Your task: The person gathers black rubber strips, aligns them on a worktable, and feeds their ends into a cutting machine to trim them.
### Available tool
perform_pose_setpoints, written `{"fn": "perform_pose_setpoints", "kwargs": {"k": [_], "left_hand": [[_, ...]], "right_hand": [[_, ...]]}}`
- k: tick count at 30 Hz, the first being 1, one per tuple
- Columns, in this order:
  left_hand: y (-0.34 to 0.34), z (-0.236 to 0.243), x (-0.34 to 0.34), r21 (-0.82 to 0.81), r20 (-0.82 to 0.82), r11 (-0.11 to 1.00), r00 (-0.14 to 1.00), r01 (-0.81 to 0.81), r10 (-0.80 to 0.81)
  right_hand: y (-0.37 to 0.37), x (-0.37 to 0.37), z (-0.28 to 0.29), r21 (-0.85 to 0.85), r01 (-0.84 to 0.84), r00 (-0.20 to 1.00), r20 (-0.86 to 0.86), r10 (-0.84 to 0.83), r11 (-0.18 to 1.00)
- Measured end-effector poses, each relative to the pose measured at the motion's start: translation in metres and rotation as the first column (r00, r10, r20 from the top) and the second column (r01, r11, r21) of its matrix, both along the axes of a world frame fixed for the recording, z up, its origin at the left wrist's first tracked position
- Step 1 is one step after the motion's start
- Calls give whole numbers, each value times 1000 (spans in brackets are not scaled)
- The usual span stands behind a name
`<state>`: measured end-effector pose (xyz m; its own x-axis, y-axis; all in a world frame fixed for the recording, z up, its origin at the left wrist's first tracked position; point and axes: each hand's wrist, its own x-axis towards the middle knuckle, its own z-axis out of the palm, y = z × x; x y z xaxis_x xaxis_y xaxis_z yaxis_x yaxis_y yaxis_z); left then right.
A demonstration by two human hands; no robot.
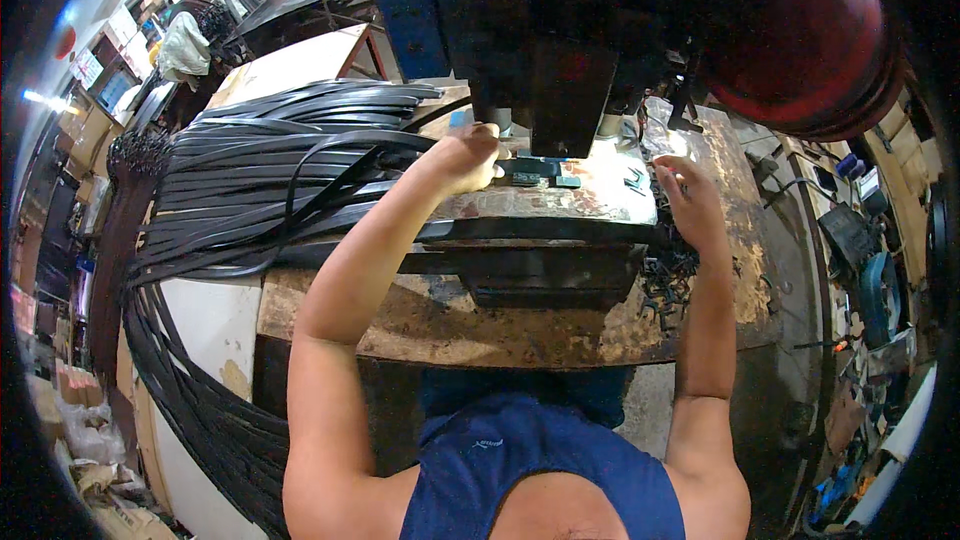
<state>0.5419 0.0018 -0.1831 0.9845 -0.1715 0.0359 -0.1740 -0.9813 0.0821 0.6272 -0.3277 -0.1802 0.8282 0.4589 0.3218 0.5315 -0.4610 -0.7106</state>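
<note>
My left hand [468, 160] is closed at the left side of the press bed, its fingers curled round the end of a black strap [400, 140] that comes from the pile on the left. Just right of those fingers, a dark block [530, 173] lies on the lit bed [590, 202], under the dark ram [572, 100] of the press. My right hand [690, 202] is raised beside the bed's right edge, thumb and fingertips drawn together. Whatever is between them is too small to make out.
Long black straps [230, 175] cover the table's left side and hang over its edge. Small black hooked pieces [662, 290] are heaped right of the bed on the worn wooden table [520, 335]. A big red wheel-like part [800, 40] overhangs the upper right.
</note>
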Motion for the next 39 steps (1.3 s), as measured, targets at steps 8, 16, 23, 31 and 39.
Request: {"fn": "perform_pose_setpoints", "kwargs": {"k": [8,16,23,31,39], "left_hand": [[0,-7,6,-25,-2,998,999,54,-54],[3,-6,10,-72,-53,997,998,24,-28],[1,-5,6,-86,-27,995,998,50,-52],[8,-13,12,-82,-25,995,997,65,-67],[3,-7,9,-48,-30,996,997,72,-74]], "right_hand": [[-9,17,-4,244,-62,998,-7,66,968],[-14,17,9,568,-111,977,-88,194,816],[4,28,16,705,-63,943,-190,274,706],[22,36,9,710,-60,954,-166,249,701],[30,38,2,687,19,984,-142,109,726]]}}
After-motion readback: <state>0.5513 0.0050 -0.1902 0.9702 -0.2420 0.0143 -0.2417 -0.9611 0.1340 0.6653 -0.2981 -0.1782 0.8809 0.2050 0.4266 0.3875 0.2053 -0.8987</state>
